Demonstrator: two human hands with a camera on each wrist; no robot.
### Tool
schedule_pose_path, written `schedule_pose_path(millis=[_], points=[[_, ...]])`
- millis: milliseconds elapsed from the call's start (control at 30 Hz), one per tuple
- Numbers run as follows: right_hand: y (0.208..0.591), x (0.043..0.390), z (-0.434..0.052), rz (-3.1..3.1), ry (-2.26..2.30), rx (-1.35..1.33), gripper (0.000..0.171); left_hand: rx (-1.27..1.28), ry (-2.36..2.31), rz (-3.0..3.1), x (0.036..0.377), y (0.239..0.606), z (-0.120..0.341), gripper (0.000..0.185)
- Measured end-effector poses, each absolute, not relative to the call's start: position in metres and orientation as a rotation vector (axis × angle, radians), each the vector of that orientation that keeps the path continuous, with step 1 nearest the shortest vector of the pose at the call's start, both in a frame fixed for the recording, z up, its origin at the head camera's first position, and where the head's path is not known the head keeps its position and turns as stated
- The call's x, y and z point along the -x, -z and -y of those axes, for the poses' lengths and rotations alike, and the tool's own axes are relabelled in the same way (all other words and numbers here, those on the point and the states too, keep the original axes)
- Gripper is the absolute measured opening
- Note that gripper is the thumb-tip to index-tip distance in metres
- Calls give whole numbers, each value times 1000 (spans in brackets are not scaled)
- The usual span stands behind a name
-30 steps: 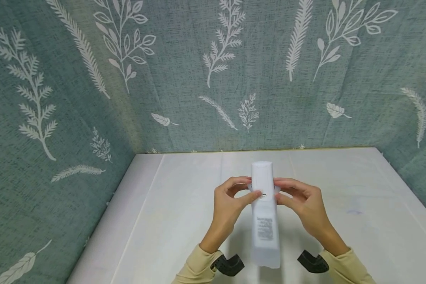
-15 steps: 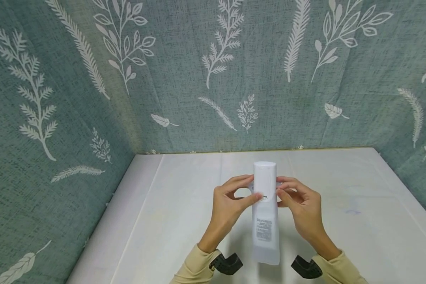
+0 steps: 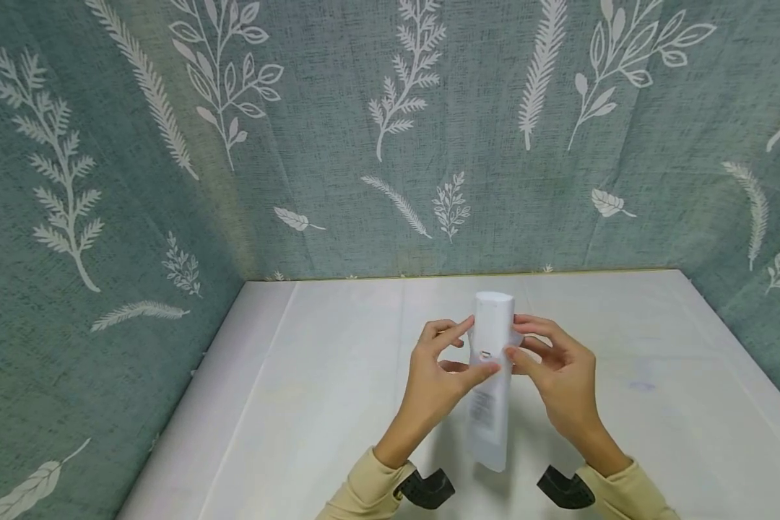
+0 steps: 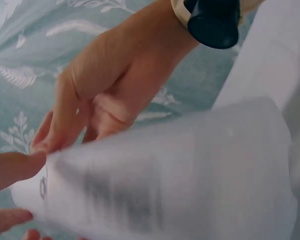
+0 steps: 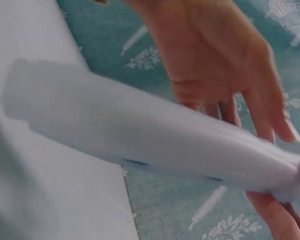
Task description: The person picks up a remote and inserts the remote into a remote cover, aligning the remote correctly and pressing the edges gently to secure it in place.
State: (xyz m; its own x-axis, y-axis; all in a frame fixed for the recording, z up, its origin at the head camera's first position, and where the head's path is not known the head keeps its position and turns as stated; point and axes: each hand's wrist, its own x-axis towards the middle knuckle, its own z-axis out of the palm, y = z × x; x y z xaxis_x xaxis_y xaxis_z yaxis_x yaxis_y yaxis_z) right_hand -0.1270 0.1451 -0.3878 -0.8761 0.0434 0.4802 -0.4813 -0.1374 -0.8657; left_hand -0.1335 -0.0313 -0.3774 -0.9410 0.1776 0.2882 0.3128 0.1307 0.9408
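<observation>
Both hands hold a long white device (image 3: 494, 318) whose upper end sticks out of a frosted translucent plastic sleeve (image 3: 489, 448). Printed text shows blurred on the covered part, and a small slot (image 3: 485, 354) lies near the middle of its face. On the left, my left hand (image 3: 429, 379) lays its thumb across the front just below the slot, with the index fingertip at the upper left edge. My right hand (image 3: 562, 375) pinches the right edge between thumb and fingers. In the left wrist view the sleeve (image 4: 215, 170) hangs loose toward its far end.
Underneath is a white-covered table (image 3: 318, 404). Patterned green fabric (image 3: 338, 144) with white leaves rises behind it and along both sides. Black wrist mounts (image 3: 425, 490) sit at the cuffs of the beige sleeves.
Device and sleeve have shifted slightly right and turned, so the printed text now faces more to the left. The left hand moved right with them, its index finger straighter along the edge.
</observation>
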Motion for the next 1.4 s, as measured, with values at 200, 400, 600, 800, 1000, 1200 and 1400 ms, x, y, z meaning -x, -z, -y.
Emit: schedule_pose_path(millis=[200,400,600,800,1000,1200,1400], points=[[387,123,-142,1791,-2098,-553,54,491,1821,2369,130,376,30,73],[387,121,-145,1774,-2154,-604,55,472,2070,2182,130,378,33,49],[388,124,-145,1914,-1957,-425,58,440,2530,1945,128,382,33,33],[388,126,-146,1924,-2054,-374,53,373,2630,1929,129,383,35,32],[390,128,-147,1865,-2127,-505,45,412,2438,1992,130,384,38,24],[385,127,-142,1943,-2035,-648,38,455,2344,1923,131,389,42,18],[384,124,-138,1985,-1940,-647,32,424,2341,1941,130,388,46,10]])
